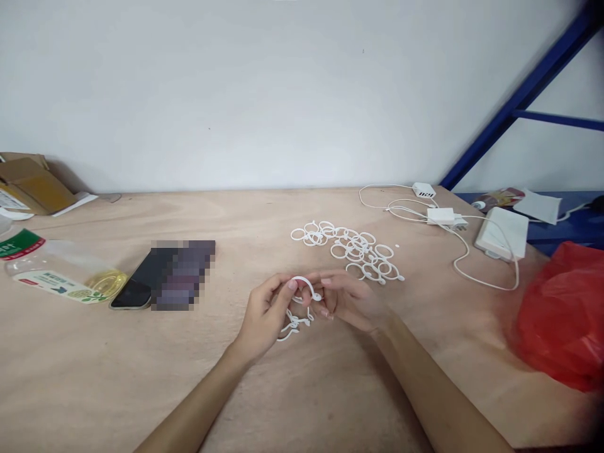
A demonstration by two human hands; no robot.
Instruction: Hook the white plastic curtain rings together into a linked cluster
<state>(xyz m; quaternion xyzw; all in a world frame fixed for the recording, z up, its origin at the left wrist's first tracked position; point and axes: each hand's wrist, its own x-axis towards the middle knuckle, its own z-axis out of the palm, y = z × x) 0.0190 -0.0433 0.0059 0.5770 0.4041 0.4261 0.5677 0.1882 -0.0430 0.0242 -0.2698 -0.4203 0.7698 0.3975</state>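
My left hand [267, 314] and my right hand [349, 301] meet over the middle of the wooden table [141, 377]. Both pinch a white plastic ring [306, 284] that arches between their fingertips. Under my left hand's fingers lie a few more white rings [295, 324], some joined together. A loose heap of several white rings [352, 248] lies on the table just beyond my right hand.
A phone [141, 280] and a lying plastic bottle [61, 274] are at the left, with cardboard boxes [28, 185] behind. White chargers and cables [443, 217] and a white box [503, 233] sit at the back right. A red plastic bag [561, 314] fills the right edge.
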